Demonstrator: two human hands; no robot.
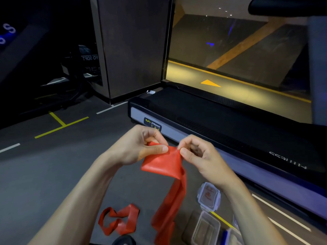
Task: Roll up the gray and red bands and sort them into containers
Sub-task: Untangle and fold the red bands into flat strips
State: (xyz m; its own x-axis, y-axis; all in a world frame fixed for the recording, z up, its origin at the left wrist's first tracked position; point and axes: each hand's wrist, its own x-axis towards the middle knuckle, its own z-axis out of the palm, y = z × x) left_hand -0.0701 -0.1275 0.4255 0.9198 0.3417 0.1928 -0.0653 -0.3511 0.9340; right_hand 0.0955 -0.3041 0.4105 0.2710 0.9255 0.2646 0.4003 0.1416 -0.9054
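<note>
Ahead and to your right lies a treadmill (221, 121), its dark deck running along the gray floor (53, 174) with its yellow and white lines. In front of you, your left hand (139, 145) and right hand (198, 154) hold a red band (164, 165) up above the floor: the fingers of each hand pinch its top edge, and its long tail hangs down to the floor. A second red band (118, 221) lies in loose loops on the floor, lower left. To the right of the tail sit a clear container (206, 228) and, just beyond it, a clip-lock lid (209, 196).
</note>
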